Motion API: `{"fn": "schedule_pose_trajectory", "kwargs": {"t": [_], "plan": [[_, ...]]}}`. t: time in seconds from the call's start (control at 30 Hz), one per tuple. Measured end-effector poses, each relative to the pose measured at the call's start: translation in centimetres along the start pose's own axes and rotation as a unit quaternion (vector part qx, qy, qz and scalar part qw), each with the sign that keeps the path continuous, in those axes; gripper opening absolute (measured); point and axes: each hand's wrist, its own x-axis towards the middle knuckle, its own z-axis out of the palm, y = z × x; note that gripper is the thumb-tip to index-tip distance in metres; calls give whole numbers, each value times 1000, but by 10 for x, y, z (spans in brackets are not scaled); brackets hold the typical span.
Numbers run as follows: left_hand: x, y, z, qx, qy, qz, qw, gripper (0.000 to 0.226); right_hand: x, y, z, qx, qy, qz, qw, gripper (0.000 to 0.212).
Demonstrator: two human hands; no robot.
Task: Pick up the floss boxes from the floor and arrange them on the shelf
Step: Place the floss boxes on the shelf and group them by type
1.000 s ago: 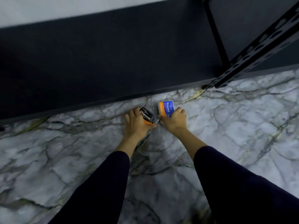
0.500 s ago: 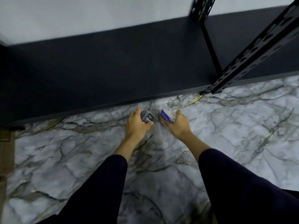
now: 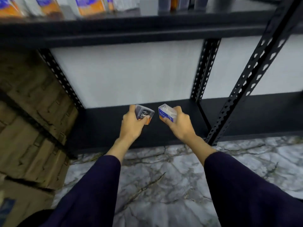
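Lifted clear of the marble floor (image 3: 164, 185) now, both boxes, where a second ago each lay flat on it beside the bottom shelf (image 3: 246, 115). Raised in front of that dark shelf board, side by side, apart. Gripped in the left hand (image 3: 131, 123): the black charcoal floss box (image 3: 145, 114), fingers curled round its far edge, thumb on the orange end. Gripped in the right hand (image 3: 181, 124): the blue round floss box (image 3: 166, 114), tilted, fingers wrapped over its clear top. Tipped upward too, the view, bringing in an upper shelf (image 3: 131, 30) that was out of sight before.

Blurred by motion, the row of orange-and-blue packs (image 3: 49, 7) up there (labels unreadable), cut off by the top edge. Partly covered by fingers, both box labels.

Black perforated steel uprights (image 3: 255, 76); grey-veined, glossy marble; clear hard plastic box shells; brown cardboard cartons (image 3: 29, 128) at left, banded with dark straps.
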Motion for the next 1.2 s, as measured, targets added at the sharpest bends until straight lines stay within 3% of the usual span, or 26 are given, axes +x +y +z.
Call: {"fn": "schedule_pose_trajectory", "kwargs": {"t": [0.17,0.3,0.47,0.7,0.9,1.1,1.2], "plan": [[-10,74,-79,-58,101,107,987,40,-11,-79,-45,21,85,-109,990,50],[-9,119,-130,-82,153,161,972,46,-9,-134,-75,60,134,-188,971,45],[6,155,-176,-123,212,195,950,46,4,-197,-101,89,180,-266,943,40],[28,161,-208,-136,262,200,934,44,27,-240,-106,107,201,-302,926,44],[57,157,-209,-157,236,198,938,40,45,-240,-107,130,232,-277,923,43],[98,185,-164,-147,141,206,957,39,65,-214,-151,155,243,-247,925,41],[117,201,-136,-125,163,190,960,35,71,-198,-174,145,250,-233,929,39]]}}
